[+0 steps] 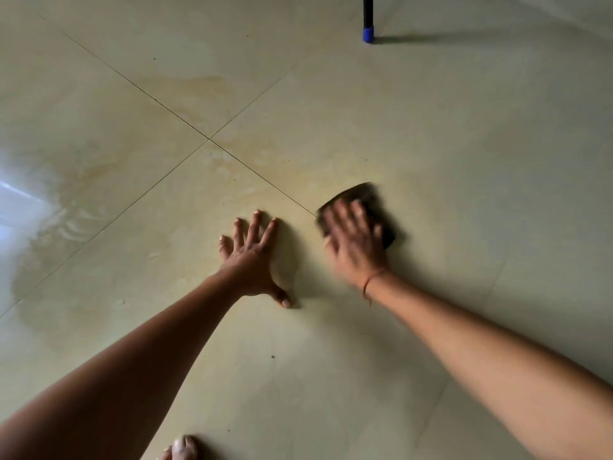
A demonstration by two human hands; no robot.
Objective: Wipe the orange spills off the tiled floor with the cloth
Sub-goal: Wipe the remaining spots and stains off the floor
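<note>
My right hand (353, 242) presses flat on a dark cloth (365, 197) on the pale tiled floor (464, 144), and both are blurred by motion. The cloth lies just right of a grout line, mostly hidden under my fingers. My left hand (253, 257) rests on the floor with fingers spread, holding nothing, a little left of the cloth. Faint orange smears (195, 91) spread over the tile beyond the grout crossing. A wet orange-tinted patch (76, 200) covers the floor at the left.
A black furniture leg with a blue foot (367, 31) stands at the top, right of centre. Toes of a bare foot (180, 448) show at the bottom edge. Bright glare (13, 200) lies on the wet floor at the far left.
</note>
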